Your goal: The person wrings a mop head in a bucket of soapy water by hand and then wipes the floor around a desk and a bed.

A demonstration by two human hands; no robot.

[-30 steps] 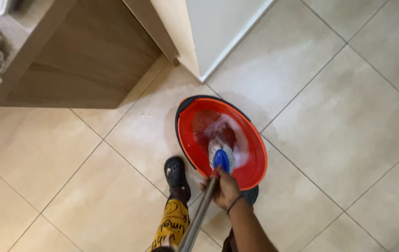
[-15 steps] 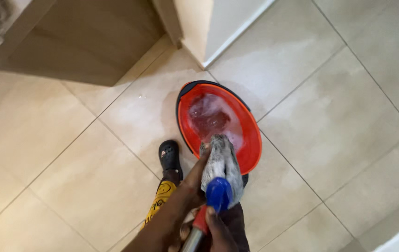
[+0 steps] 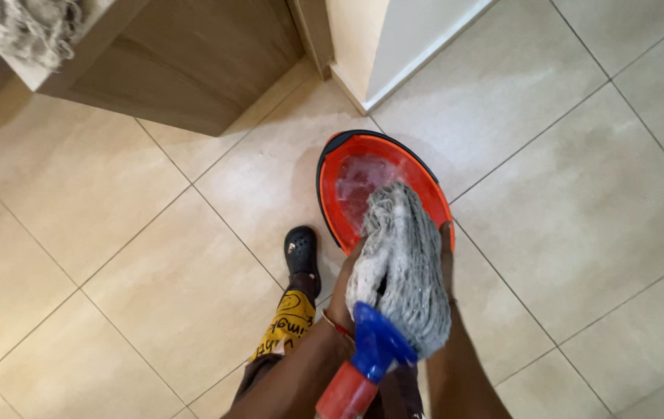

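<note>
I see my two hands around a wet grey mop head [image 3: 403, 264]. The mop head is made of many strings, and it hangs over a red bucket [image 3: 346, 203] with a black rim. The bucket sits on the pale floor tiles [image 3: 115, 233], and there is foamy water inside it.

My left hand [image 3: 345, 291] is on the left side of the strings. Its fingers press into them from that side. My right hand [image 3: 447, 248] is on the right side, mostly hidden behind the strings. I can only see a bit of it along the edge, so I cannot tell how its fingers are set. The mop head is squeezed between both hands.

Below the strings is a blue plastic cap [image 3: 375, 345], and under that a red part of the mop handle [image 3: 345, 394].

My foot in a black clog [image 3: 302, 250] stands on the floor just left of the bucket. Above it, my trouser leg [image 3: 284, 335] is yellow with dark marks.

A wooden cabinet [image 3: 192, 62] is at the top left, with a stringy grey cloth [image 3: 37, 31] lying on top of it.
</note>
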